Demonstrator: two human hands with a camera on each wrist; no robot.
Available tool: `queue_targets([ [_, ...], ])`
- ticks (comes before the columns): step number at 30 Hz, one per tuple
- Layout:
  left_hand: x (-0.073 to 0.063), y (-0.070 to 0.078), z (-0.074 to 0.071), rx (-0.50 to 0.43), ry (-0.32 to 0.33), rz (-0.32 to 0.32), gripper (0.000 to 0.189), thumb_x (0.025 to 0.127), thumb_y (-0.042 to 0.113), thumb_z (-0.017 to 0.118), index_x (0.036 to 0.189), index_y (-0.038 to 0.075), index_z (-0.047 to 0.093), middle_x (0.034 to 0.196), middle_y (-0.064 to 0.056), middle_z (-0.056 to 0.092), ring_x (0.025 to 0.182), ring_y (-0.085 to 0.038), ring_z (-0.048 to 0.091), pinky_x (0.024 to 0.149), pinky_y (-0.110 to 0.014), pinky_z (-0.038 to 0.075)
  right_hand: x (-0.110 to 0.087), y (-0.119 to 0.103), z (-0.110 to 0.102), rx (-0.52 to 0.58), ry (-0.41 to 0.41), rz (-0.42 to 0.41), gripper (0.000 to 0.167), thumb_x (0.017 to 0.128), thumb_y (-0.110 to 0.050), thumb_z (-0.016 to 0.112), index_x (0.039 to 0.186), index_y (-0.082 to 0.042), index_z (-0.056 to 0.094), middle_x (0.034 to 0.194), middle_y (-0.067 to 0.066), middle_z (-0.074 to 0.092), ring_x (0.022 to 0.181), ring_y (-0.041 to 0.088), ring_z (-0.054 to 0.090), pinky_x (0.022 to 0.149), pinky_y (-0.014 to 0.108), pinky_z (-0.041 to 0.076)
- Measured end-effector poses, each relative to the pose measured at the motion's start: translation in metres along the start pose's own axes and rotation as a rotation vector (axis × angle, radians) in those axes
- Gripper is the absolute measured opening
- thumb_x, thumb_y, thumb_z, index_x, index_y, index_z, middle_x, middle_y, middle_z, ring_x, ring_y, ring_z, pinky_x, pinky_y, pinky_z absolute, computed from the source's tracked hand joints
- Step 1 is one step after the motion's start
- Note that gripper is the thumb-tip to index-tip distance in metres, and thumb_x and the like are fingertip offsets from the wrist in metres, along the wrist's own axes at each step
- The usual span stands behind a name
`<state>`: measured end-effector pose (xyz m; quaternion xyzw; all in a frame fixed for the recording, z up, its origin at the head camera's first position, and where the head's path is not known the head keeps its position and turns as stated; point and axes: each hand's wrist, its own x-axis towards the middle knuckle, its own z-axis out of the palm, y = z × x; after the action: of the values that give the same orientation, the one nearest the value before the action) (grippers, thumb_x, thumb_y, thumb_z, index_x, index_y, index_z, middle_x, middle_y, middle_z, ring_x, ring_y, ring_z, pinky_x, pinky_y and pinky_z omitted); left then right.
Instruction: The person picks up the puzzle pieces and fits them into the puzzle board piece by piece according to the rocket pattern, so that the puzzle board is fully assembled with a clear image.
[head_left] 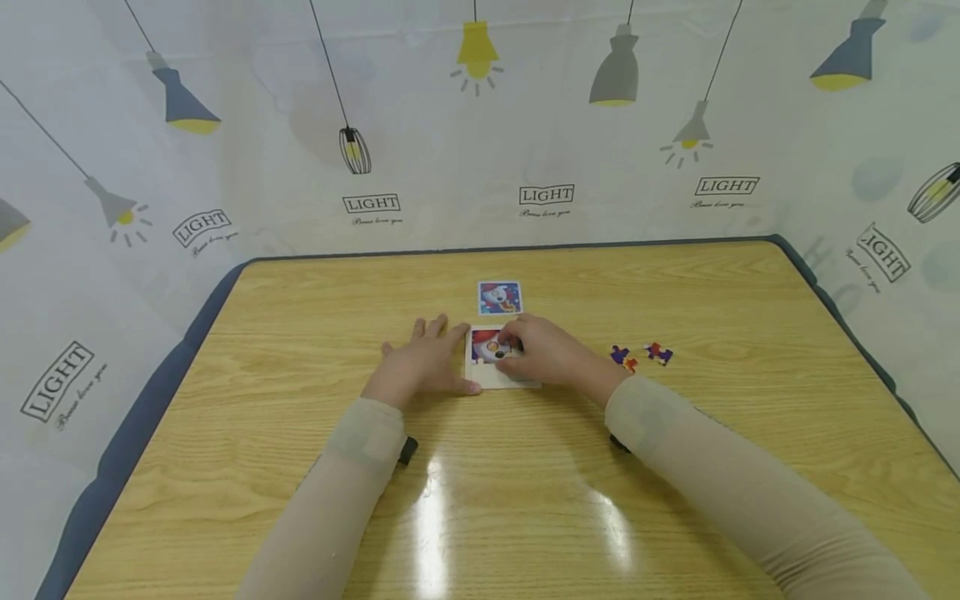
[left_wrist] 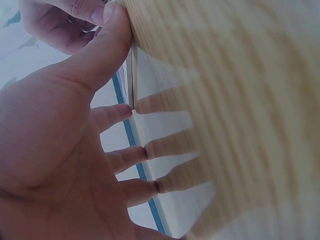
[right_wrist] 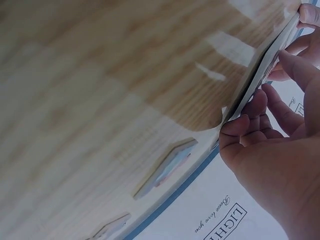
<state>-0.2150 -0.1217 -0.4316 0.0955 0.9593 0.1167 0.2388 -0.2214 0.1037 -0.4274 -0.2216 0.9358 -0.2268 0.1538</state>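
A pale puzzle board (head_left: 491, 378) lies on the table, the upper part of its tray filled with a picture of a white dog's face on red. My left hand (head_left: 423, 364) rests at its left side, fingers spread, with the thumb at the near left corner. In the left wrist view the left thumb (left_wrist: 111, 37) lies along the board's edge. My right hand (head_left: 551, 354) reaches over the board from the right, fingers curled and fingertips down on the picture. In the right wrist view the right fingers (right_wrist: 255, 105) bend at the board's edge; I cannot tell whether they pinch a piece.
A square picture card (head_left: 500, 297) with the same dog lies just beyond the board. Loose puzzle pieces (head_left: 658, 353) lie on the table (head_left: 300, 333) to the right of my right hand. A cloth printed with lamps (head_left: 450, 142) hangs behind the table's far edge.
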Motion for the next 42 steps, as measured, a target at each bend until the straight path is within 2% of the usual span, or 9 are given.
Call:
queue_targets([
  [6, -0.016, 0.009, -0.009, -0.013, -0.009, 0.007, 0.111, 0.085, 0.071, 0.078, 0.172, 0.034, 0.019, 0.182, -0.009, 0.002, 0.167, -0.044, -0.005, 0.117, -0.092, 0.003, 0.001, 0.001, 0.001, 0.003, 0.003, 0.001, 0.041, 0.1, -0.035, 0.075, 0.13, -0.007, 0.069, 0.117, 0.007, 0.066, 0.101, 0.02, 0.06, 0.095, 0.039, 0.056],
  [13, -0.005, 0.003, -0.003, -0.003, -0.002, 0.005, 0.116, 0.08, 0.077, 0.078, 0.171, 0.037, 0.018, 0.183, -0.008, 0.001, 0.167, -0.046, -0.004, 0.113, -0.094, 0.003, 0.001, 0.003, 0.001, 0.011, 0.005, -0.004, 0.041, 0.1, -0.034, 0.076, 0.13, -0.007, 0.069, 0.117, 0.007, 0.066, 0.102, 0.02, 0.061, 0.096, 0.04, 0.057],
  [23, -0.017, 0.011, -0.009, -0.01, -0.003, 0.006, 0.11, 0.086, 0.068, 0.078, 0.172, 0.034, 0.019, 0.182, -0.009, 0.001, 0.167, -0.044, -0.006, 0.118, -0.091, 0.005, -0.003, 0.003, -0.004, 0.033, 0.018, -0.007, 0.043, 0.099, -0.033, 0.076, 0.135, -0.009, 0.068, 0.117, 0.006, 0.067, 0.103, 0.021, 0.062, 0.094, 0.04, 0.057],
  [27, -0.019, 0.012, -0.01, -0.022, -0.008, 0.001, 0.109, 0.087, 0.067, 0.079, 0.172, 0.033, 0.019, 0.182, -0.009, 0.0, 0.167, -0.043, -0.006, 0.12, -0.089, 0.005, -0.008, 0.005, -0.021, 0.04, 0.04, 0.003, 0.045, 0.102, -0.032, 0.074, 0.139, -0.008, 0.066, 0.124, 0.01, 0.068, 0.105, 0.023, 0.064, 0.094, 0.042, 0.059],
  [33, -0.019, 0.01, -0.009, -0.022, -0.003, 0.002, 0.111, 0.084, 0.069, 0.079, 0.172, 0.034, 0.019, 0.182, -0.009, 0.002, 0.168, -0.043, -0.004, 0.118, -0.09, 0.002, -0.02, 0.018, -0.058, 0.052, 0.086, 0.015, 0.048, 0.104, -0.031, 0.071, 0.143, -0.005, 0.063, 0.134, 0.019, 0.065, 0.106, 0.029, 0.065, 0.093, 0.045, 0.058],
  [42, -0.024, 0.011, -0.01, -0.018, 0.011, 0.019, 0.108, 0.088, 0.064, 0.078, 0.172, 0.032, 0.018, 0.182, -0.009, 0.001, 0.167, -0.043, -0.005, 0.119, -0.09, 0.003, -0.048, 0.051, -0.098, -0.01, 0.138, 0.024, 0.046, 0.105, -0.031, 0.069, 0.142, -0.004, 0.062, 0.13, 0.02, 0.065, 0.098, 0.028, 0.063, 0.086, 0.045, 0.055],
])
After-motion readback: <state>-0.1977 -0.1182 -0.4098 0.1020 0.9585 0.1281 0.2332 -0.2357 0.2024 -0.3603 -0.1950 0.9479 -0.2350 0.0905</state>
